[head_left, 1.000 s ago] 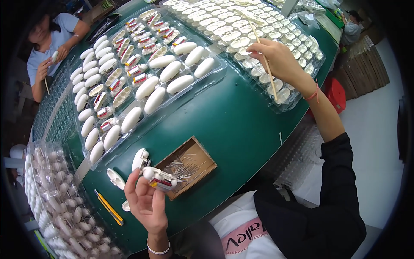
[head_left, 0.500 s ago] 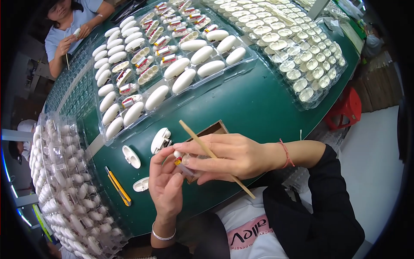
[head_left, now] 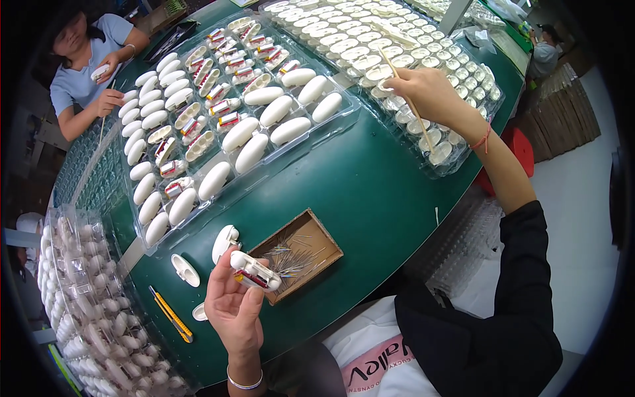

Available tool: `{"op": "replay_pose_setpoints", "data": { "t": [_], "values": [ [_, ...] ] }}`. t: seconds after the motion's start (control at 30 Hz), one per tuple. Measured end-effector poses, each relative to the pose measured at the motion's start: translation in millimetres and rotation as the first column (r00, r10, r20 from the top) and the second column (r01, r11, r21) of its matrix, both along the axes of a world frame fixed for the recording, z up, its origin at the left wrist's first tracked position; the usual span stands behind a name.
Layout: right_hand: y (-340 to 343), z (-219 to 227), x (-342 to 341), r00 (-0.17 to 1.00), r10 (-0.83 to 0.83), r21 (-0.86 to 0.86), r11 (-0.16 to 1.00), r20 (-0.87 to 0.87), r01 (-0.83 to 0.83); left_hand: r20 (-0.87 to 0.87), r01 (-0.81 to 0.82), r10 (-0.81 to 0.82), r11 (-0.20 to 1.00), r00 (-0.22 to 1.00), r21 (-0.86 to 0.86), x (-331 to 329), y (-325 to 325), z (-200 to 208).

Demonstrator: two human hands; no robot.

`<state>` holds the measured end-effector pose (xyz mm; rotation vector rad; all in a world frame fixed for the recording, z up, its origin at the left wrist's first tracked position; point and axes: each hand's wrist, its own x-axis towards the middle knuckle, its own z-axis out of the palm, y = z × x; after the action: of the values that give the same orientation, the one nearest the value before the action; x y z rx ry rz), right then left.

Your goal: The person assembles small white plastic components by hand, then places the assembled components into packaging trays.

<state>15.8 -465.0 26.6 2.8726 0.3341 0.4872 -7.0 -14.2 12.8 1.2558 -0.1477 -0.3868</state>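
In my left hand [head_left: 233, 308], thumb and fingers grip a white oval casing [head_left: 254, 271] whose open side shows a red and yellow part. My right hand [head_left: 430, 96] is stretched out over the far-right tray of white shells [head_left: 433, 169]. A thin wooden stick [head_left: 418, 118] is held in it, slanting across the fingers. Its fingertips are at the shells; whether they pinch one I cannot tell. Beside my left hand lie a white casing [head_left: 225, 242], an oval half-shell [head_left: 185, 270] and another half-shell [head_left: 200, 311], partly hidden by that hand.
A cardboard box [head_left: 329, 259] of thin metal pins sits right of my left hand. A yellow utility knife [head_left: 173, 317] lies at left, near stacked trays [head_left: 86, 291]. A large clear tray [head_left: 284, 153] of casings fills the middle. Across the table, a co-worker [head_left: 92, 66] handles a casing.
My right hand has left the casing and swung far up and right to the shell tray, taking the stick along. My left hand keeps the casing. The pin box is now uncovered.
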Motion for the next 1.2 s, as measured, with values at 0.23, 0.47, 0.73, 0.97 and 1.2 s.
{"op": "replay_pose_setpoints", "data": {
  "t": [0.23, 0.47, 0.73, 0.97, 1.2],
  "values": [
    [-19, -6, 3, 1.0, -0.015, -0.063, 0.998, 0.017, 0.016, -0.026, 0.062, -0.062, 0.998, 0.998, -0.009, 5, 1, -1],
    [119, 29, -30, 0.932, 0.36, 0.997, -0.031, -0.049, 0.064, -0.097, 0.08, -0.09, 0.991, 0.991, -0.107, 4, 4, 3],
    [223, -15, -16, 0.698, 0.714, 0.871, -0.3, -0.066, 0.389, -0.213, 0.089, -0.148, 0.961, 0.966, -0.263, 5, 9, 0],
    [257, -7, -10, 0.776, 0.614, 0.803, -0.385, -0.145, 0.455, 0.426, -0.193, 0.089, 0.959, 0.9, 0.208, -4, 1, -7],
    [254, -13, -14, 0.818, 0.568, 0.853, -0.379, -0.092, 0.36, 0.313, -0.038, -0.027, 0.979, 0.949, 0.199, -3, 4, 0]
  ]
}}
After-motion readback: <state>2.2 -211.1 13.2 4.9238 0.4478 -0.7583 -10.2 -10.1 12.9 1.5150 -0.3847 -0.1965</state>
